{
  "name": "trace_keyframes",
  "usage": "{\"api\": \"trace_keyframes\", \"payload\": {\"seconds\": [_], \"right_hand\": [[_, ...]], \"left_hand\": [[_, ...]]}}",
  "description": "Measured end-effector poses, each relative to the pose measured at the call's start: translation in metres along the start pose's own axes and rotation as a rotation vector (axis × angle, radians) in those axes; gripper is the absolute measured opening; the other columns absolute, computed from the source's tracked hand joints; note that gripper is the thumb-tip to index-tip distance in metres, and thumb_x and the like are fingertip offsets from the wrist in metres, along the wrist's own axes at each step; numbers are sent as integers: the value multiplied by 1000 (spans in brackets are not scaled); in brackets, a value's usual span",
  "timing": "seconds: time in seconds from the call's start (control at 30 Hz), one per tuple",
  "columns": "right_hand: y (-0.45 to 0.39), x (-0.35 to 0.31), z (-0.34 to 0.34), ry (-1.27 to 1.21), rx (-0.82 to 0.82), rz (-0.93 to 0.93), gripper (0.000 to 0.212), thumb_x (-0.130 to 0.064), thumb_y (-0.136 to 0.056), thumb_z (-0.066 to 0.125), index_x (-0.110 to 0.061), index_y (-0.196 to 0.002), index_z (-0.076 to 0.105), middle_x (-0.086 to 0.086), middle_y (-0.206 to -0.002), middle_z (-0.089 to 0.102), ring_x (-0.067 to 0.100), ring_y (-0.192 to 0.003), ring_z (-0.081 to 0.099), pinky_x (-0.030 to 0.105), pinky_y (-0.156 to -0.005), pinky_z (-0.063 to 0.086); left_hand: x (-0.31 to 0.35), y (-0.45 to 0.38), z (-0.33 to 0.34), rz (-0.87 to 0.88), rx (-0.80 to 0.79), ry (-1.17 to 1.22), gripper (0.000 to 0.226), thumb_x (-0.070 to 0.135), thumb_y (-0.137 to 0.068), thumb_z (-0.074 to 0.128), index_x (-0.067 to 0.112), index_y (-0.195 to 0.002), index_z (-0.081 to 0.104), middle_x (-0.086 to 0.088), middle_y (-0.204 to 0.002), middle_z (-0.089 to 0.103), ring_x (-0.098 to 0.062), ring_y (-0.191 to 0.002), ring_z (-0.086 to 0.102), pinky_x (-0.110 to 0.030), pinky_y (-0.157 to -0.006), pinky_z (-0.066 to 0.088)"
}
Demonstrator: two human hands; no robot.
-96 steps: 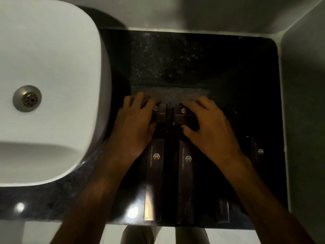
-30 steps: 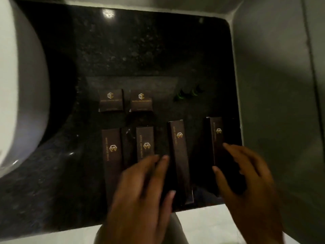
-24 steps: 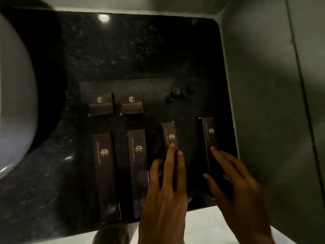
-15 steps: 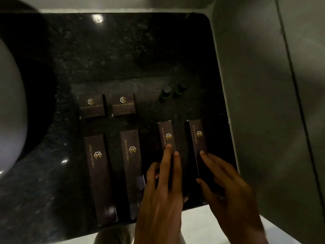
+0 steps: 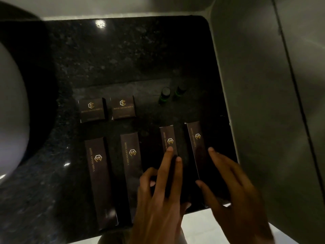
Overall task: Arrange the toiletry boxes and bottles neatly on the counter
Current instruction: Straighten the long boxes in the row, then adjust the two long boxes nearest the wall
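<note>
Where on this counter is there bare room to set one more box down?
The back of the counter, between the wall and the two small boxes, is bare. So is the strip beside the sink. The front right is crowded: four long boxes, both hands, two bottles.

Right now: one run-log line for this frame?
phase: aligning long boxes | left hand: fingers on third long box | right hand: on fourth long box | small bottles: untouched
</note>
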State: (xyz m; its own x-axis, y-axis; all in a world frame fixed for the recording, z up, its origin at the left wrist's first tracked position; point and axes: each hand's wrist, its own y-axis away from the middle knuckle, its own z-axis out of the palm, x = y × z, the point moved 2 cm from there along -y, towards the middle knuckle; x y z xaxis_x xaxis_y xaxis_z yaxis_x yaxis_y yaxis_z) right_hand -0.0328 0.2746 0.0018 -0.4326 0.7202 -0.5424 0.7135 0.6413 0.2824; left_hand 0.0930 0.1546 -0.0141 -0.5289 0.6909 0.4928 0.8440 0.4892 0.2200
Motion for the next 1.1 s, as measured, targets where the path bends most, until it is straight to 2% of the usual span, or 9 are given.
{"api": "trace_keyframes", "payload": {"seconds": [0.07, 0.17, 0.27, 0.4, 0.47, 0.63, 0.77, 1.0, 1.1], "right_hand": [[-8, -12, -16, 14, 89, 19, 74, -45, -81, 71, -43, -149, 39, -17, -142, 47, -4, -122, 44, -8, -83, 30], [-44, -29, -35, -25, 207, -47, 60, -39, -84, 72, -27, -140, 54, -6, -130, 59, 1, -109, 55, -4, -84, 35], [-104, -36, -36, -114, 208, -107, 51, -39, -84, 74, -26, -132, 60, -8, -122, 62, 0, -106, 58, 6, -85, 43], [-173, -40, -10, -121, 89, -131, 61, -46, -75, 79, -32, -130, 59, -10, -117, 60, 0, -96, 59, 15, -79, 50], [-189, -42, 4, -113, 83, -160, 59, -41, -73, 82, -30, -127, 62, -9, -116, 58, 0, -93, 58, 9, -74, 47], [-192, -45, 9, -118, 195, -213, 32, -24, -78, 79, -21, -109, 72, -5, -105, 63, 2, -89, 61, 5, -74, 43], [-181, -36, 8, -97, 213, -219, 28, -26, -79, 77, -22, -106, 72, -9, -104, 62, -2, -89, 59, 6, -77, 44], [-178, -33, 13, -73, 212, -195, 31, -27, -80, 77, -24, -110, 71, -10, -108, 63, 3, -96, 60, 13, -83, 48], [-176, -34, 14, -65, 222, -195, 33, -28, -80, 77, -23, -112, 71, -8, -109, 64, 7, -98, 61, 17, -84, 50]], "left_hand": [[1, 0, -13, 32, 112, 21, 83, 53, -65, 76, 17, -137, 59, -7, -154, 37, -30, -110, 49, -37, -88, 45], [-5, -15, -39, -18, 312, 118, 59, 41, -83, 68, 20, -137, 59, -3, -146, 41, -20, -117, 42, -38, -94, 44], [-19, -60, -57, -147, 394, 236, 57, 32, -87, 71, 21, -139, 52, -1, -138, 39, -8, -122, 36, -37, -99, 47], [-34, -128, -64, -237, 321, 286, 71, 33, -83, 75, 17, -144, 42, -5, -140, 40, -17, -123, 51, -34, -103, 49], [-37, -149, -60, -251, 261, 289, 73, 30, -81, 78, 17, -143, 43, -6, -140, 41, -18, -123, 52, -34, -103, 49], [-36, -167, -52, -234, 236, 264, 44, 15, -86, 71, 15, -127, 57, -4, -131, 51, -16, -115, 55, -21, -97, 46], [-39, -163, -49, -211, 227, 239, 41, 13, -86, 70, 16, -125, 58, -2, -127, 53, -14, -112, 54, -16, -92, 40], [-36, -163, -44, -193, 188, 267, 41, 13, -86, 69, 13, -125, 58, -6, -129, 52, -20, -117, 54, -37, -101, 48], [-37, -162, -40, -189, 195, 281, 41, 14, -86, 69, 13, -125, 58, -7, -130, 51, -20, -118, 54, -38, -100, 49]]}}
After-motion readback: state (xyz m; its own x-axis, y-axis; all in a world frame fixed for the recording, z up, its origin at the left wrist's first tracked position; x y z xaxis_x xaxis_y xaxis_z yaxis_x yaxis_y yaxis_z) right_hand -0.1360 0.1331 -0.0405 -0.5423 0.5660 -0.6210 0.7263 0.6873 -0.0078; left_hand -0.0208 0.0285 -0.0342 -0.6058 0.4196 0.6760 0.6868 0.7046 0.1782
